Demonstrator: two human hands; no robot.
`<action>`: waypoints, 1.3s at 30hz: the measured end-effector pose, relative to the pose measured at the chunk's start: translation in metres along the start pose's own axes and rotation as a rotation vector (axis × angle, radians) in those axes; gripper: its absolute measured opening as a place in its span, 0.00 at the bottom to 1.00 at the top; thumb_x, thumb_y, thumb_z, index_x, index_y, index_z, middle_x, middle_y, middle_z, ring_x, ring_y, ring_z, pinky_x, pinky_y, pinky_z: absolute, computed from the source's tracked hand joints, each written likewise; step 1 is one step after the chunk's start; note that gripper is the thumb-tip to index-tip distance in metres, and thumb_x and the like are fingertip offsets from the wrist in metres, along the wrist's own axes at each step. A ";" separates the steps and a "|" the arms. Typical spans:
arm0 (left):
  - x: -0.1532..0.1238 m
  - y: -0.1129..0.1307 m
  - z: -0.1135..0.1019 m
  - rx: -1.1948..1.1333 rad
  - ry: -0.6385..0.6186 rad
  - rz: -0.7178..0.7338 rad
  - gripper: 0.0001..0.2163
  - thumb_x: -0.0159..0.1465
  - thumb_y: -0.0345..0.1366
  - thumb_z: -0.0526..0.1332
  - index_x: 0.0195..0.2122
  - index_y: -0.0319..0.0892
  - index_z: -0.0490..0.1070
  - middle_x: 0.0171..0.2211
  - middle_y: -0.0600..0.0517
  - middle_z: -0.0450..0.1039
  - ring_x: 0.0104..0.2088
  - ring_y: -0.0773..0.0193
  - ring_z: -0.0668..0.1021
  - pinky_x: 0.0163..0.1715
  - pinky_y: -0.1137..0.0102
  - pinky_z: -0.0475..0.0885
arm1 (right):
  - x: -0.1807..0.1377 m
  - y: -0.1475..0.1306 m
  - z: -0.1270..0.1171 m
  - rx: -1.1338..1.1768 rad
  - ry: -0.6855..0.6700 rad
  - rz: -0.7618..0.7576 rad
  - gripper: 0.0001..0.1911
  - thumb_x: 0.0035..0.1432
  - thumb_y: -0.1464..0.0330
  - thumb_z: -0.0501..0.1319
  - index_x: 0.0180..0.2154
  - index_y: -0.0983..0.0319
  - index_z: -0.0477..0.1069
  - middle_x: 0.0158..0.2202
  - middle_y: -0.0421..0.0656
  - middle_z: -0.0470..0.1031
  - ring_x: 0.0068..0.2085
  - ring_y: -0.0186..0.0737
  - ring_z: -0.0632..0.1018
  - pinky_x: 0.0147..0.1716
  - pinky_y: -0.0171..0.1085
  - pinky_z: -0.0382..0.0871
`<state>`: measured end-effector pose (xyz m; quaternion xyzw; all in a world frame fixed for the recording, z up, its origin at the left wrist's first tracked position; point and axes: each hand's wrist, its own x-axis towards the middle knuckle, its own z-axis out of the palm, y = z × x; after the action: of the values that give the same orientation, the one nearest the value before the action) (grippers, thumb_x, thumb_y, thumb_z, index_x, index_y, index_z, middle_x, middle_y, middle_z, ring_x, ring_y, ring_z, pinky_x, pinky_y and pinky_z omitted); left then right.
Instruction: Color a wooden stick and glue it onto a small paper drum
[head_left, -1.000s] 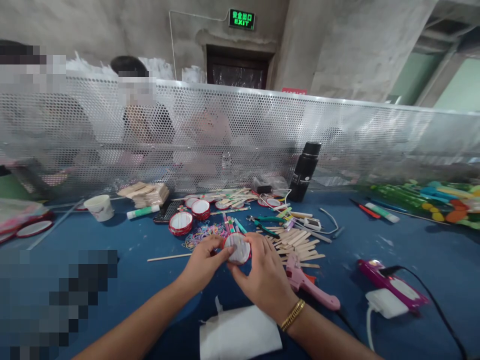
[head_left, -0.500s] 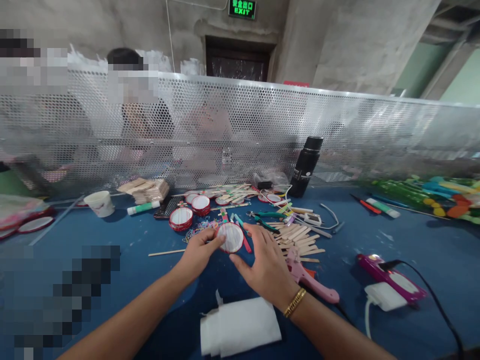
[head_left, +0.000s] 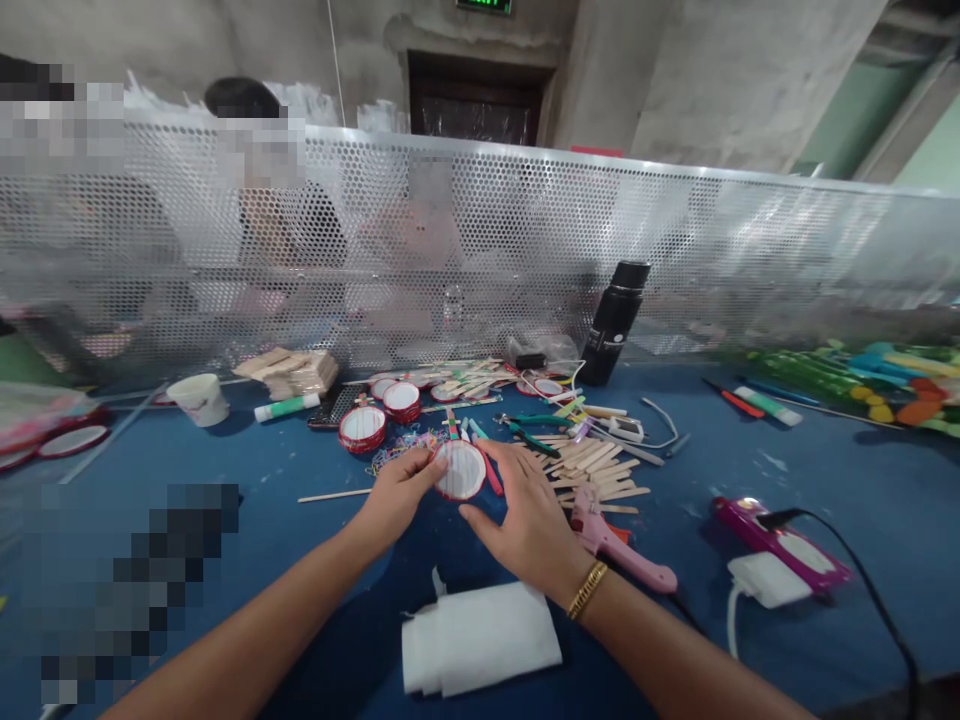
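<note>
My left hand (head_left: 403,492) pinches the left edge of a small round disc (head_left: 460,470) with a white face and a red rim. A coloured stick (head_left: 452,424) shows just beyond its top edge; whether it is joined to the disc I cannot tell. On the other side, my right hand (head_left: 523,505) has thumb and fingers apart, curved around the disc's right edge without clearly gripping it. Similar red-rimmed discs (head_left: 362,428) lie stacked behind my left hand, beside a tangle of coloured threads (head_left: 401,450). Wooden craft sticks (head_left: 600,468) are spread beyond my right hand.
A pink glue gun (head_left: 622,548) lies right of my right hand, near a magenta power strip (head_left: 784,545). Folded white tissue (head_left: 484,640) is in front. Farther back are pliers (head_left: 532,432), a black flask (head_left: 616,322), a paper cup (head_left: 199,400) and a perforated metal screen (head_left: 517,240).
The view has tipped slightly downward. Both hands keep nearly the same pose, and the disc stays in my left hand, turned only a little.
</note>
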<state>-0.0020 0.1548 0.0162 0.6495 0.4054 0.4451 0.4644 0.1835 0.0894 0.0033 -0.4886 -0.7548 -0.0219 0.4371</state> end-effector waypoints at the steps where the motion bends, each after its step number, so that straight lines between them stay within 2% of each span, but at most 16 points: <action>1: 0.000 0.000 0.000 0.018 -0.020 0.011 0.19 0.56 0.54 0.67 0.25 0.40 0.73 0.24 0.54 0.67 0.30 0.63 0.67 0.33 0.68 0.61 | 0.000 -0.001 0.000 0.004 -0.004 -0.002 0.35 0.56 0.67 0.66 0.63 0.62 0.58 0.59 0.53 0.70 0.61 0.54 0.70 0.62 0.57 0.66; 5: -0.001 -0.002 0.000 0.045 -0.063 0.012 0.20 0.58 0.55 0.64 0.27 0.40 0.73 0.24 0.55 0.66 0.29 0.64 0.66 0.32 0.68 0.60 | 0.000 -0.003 0.000 0.010 -0.001 -0.009 0.33 0.57 0.66 0.66 0.62 0.62 0.59 0.58 0.53 0.71 0.59 0.53 0.71 0.61 0.57 0.66; 17: -0.003 0.001 0.001 0.146 -0.091 0.064 0.23 0.59 0.55 0.61 0.20 0.42 0.61 0.22 0.56 0.57 0.27 0.65 0.62 0.29 0.69 0.57 | -0.001 -0.004 0.001 -0.028 0.013 -0.046 0.32 0.58 0.64 0.66 0.61 0.62 0.59 0.57 0.54 0.70 0.59 0.54 0.71 0.60 0.57 0.66; 24: -0.005 0.000 0.002 0.168 -0.126 0.092 0.22 0.61 0.54 0.60 0.22 0.42 0.63 0.23 0.55 0.59 0.28 0.65 0.63 0.29 0.69 0.58 | -0.003 -0.006 0.002 -0.063 0.025 -0.063 0.33 0.56 0.65 0.67 0.61 0.61 0.59 0.56 0.53 0.71 0.58 0.55 0.72 0.58 0.58 0.68; 28: -0.006 0.001 0.003 0.097 -0.109 0.066 0.24 0.61 0.59 0.59 0.22 0.41 0.65 0.22 0.55 0.61 0.28 0.64 0.64 0.30 0.69 0.60 | -0.003 -0.005 0.002 -0.060 0.030 -0.042 0.32 0.55 0.65 0.67 0.60 0.61 0.61 0.55 0.53 0.72 0.56 0.55 0.73 0.57 0.57 0.69; 32: -0.006 -0.001 0.005 0.030 -0.072 0.019 0.28 0.63 0.63 0.53 0.26 0.40 0.69 0.24 0.52 0.68 0.29 0.62 0.68 0.32 0.67 0.64 | -0.003 -0.003 0.004 -0.072 0.046 -0.026 0.32 0.56 0.63 0.67 0.60 0.61 0.62 0.54 0.53 0.73 0.56 0.55 0.74 0.57 0.58 0.69; 36: -0.005 -0.009 0.005 0.168 0.027 0.048 0.29 0.66 0.61 0.48 0.23 0.41 0.68 0.23 0.52 0.69 0.28 0.61 0.69 0.31 0.66 0.65 | -0.002 -0.001 0.006 -0.079 0.103 -0.019 0.31 0.58 0.60 0.66 0.59 0.61 0.62 0.54 0.54 0.74 0.55 0.56 0.74 0.56 0.58 0.69; 39: -0.006 -0.016 0.008 0.197 0.002 0.065 0.26 0.68 0.56 0.48 0.23 0.42 0.67 0.22 0.52 0.69 0.26 0.61 0.70 0.29 0.67 0.64 | 0.000 0.000 0.005 -0.069 0.142 -0.009 0.30 0.59 0.59 0.65 0.58 0.62 0.62 0.53 0.54 0.74 0.55 0.55 0.75 0.56 0.57 0.70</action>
<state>0.0018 0.1510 -0.0015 0.7042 0.4264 0.4186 0.3833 0.1803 0.0915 0.0009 -0.4972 -0.7229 -0.0843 0.4724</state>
